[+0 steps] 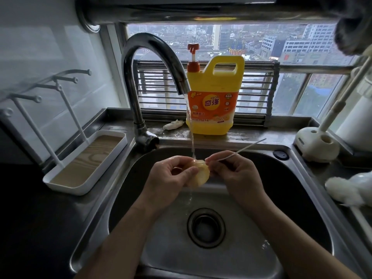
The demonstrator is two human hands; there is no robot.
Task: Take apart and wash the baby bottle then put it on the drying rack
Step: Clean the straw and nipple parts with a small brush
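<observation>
Over the steel sink, my left hand pinches a pale yellow silicone bottle nipple under the running water from the tap. My right hand pinches a thin white brush stick whose near end meets the nipple; its far end points up and right. The white drying rack, with upright pegs and a wood-look tray, stands on the counter at the left. No other bottle parts are in view.
A yellow dish soap jug with a red pump stands on the ledge behind the sink. A white brush holder sits at the right, with a white fluffy thing near it. The drain lies below my hands.
</observation>
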